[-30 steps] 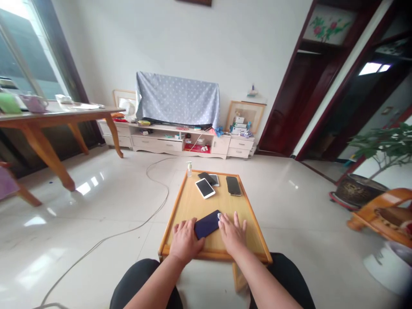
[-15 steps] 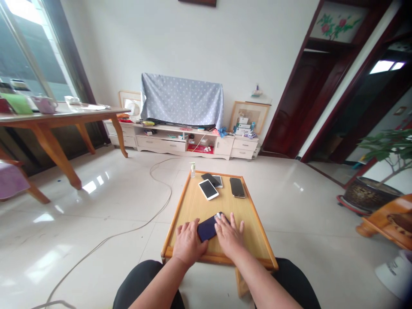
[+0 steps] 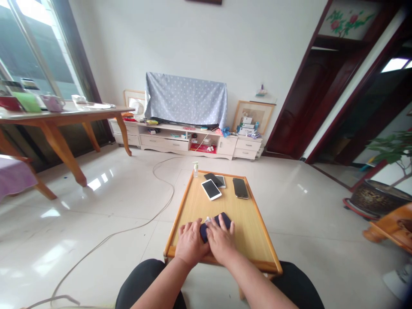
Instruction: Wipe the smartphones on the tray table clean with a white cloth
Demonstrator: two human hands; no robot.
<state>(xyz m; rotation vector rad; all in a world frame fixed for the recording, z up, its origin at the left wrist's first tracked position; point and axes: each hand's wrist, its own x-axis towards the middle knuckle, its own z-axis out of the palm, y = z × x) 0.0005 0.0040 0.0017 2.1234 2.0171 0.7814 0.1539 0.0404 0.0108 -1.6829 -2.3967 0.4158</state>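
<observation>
A dark blue phone (image 3: 226, 220) lies slantwise on the near part of a small wooden table (image 3: 246, 227). My left hand (image 3: 190, 243) grips the phone at its left end. Over the phone rests my right hand (image 3: 220, 240), its fingertips pressing a small white wad (image 3: 207, 219), perhaps tissue, against the surface. Much of the phone is hidden under my fingers. Farther back on the tabletop lie a white phone (image 3: 211, 189), a black phone (image 3: 213, 179) overlapping another white-edged one, and a dark phone (image 3: 240, 188) at the right.
A small pump bottle (image 3: 195, 169) stands at the table's far left corner. A pale cable (image 3: 167, 201) winds over the tiled floor on the left. Beyond is a low white cabinet (image 3: 164, 143) below a cloth-covered screen (image 3: 186, 101). A potted plant (image 3: 373, 199) stands at right.
My right hand has slid the white wad leftward along the phone, toward my left hand, baring the phone's right end. My left hand keeps its grip. The view has shifted slightly.
</observation>
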